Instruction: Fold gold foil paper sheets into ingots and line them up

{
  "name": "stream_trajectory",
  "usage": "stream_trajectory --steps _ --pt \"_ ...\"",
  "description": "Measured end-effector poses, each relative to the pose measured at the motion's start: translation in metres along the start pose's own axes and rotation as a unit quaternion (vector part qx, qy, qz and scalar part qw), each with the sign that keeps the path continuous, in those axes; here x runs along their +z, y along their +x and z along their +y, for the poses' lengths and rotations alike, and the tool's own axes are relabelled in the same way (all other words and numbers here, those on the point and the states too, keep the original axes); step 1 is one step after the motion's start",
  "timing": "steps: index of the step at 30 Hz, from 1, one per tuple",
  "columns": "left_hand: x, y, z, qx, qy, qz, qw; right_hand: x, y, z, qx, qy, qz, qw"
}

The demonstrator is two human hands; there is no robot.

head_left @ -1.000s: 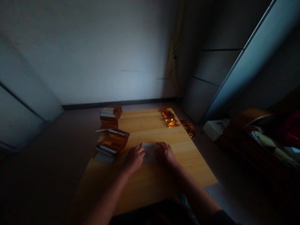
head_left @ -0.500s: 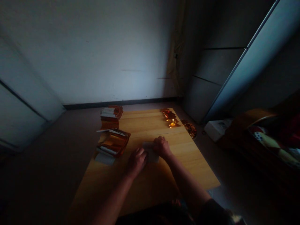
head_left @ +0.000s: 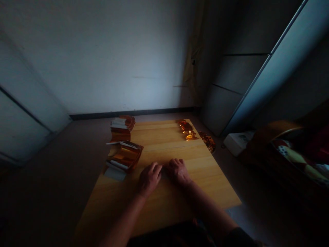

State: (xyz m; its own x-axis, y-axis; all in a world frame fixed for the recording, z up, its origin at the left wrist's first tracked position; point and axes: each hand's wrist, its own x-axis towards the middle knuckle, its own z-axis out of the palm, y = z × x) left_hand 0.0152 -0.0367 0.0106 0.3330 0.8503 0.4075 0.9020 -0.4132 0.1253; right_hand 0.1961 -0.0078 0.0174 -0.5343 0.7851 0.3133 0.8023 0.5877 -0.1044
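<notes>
My left hand (head_left: 151, 179) and my right hand (head_left: 179, 172) are close together over the middle of the wooden table (head_left: 205, 178). Both have curled fingers closed on a sheet of paper (head_left: 163, 172), its dim edge just showing between them. Most of that sheet is hidden under the hands and in shadow. Left of my left hand lies a curled stack of copper-coloured foil paper sheets (head_left: 128, 156) with pale backs. A loose grey sheet (head_left: 115, 174) sticks out at its near side.
Another foil paper stack (head_left: 120, 133) overhangs the far left table edge. Shiny folded foil pieces (head_left: 187, 129) form a row at the far right, and a foil heap (head_left: 207, 141) sits beyond that edge. A white box (head_left: 235, 142) and a wooden chair (head_left: 277, 128) stand right.
My right hand has come down and nearer to me, drawing the paper's far edge over. The pale sheet, seen flat between the hands before, is now mostly covered.
</notes>
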Motion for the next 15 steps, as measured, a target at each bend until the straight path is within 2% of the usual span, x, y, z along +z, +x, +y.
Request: stream_trajectory --steps 7,15 --pt "0.007 0.0 -0.002 0.003 0.031 -0.016 0.999 -0.002 0.002 -0.002 0.003 -0.019 -0.01 1.0" --pt "0.0 0.004 0.003 -0.01 0.025 -0.034 0.999 0.005 -0.009 0.011 0.007 0.04 0.046 0.998"
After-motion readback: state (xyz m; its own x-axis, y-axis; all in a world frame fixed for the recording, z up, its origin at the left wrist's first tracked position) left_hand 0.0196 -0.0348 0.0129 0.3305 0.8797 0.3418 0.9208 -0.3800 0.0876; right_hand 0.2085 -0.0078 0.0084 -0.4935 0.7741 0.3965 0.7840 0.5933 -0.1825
